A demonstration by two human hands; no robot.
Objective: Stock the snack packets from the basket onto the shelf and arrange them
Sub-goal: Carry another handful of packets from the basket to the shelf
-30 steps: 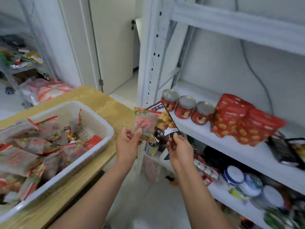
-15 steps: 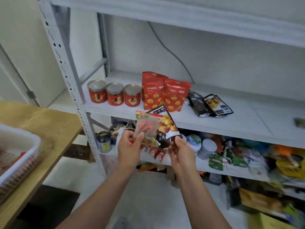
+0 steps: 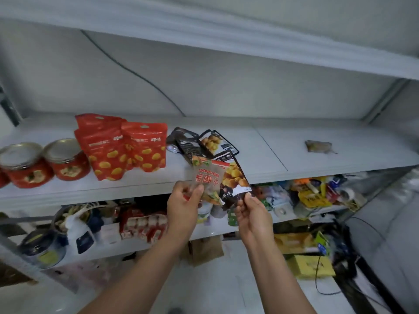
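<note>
Head cam: left hand fingers pinch a crinkly clear packet upright; right hand fingers pinch a glossy dark packet by its bottom edge, top leaning left. I see both just before the flat white shelf.

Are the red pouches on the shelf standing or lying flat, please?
Standing: the red pouches rest on their bases, tops up.

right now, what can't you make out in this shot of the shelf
Head view:
black foil packet printed with yellow nuts: left part hidden behind the translucent plastic packet with red label
leftmost red tin: cut off by the left edge
small brown packet on the white shelf: too blurred to identify
</note>
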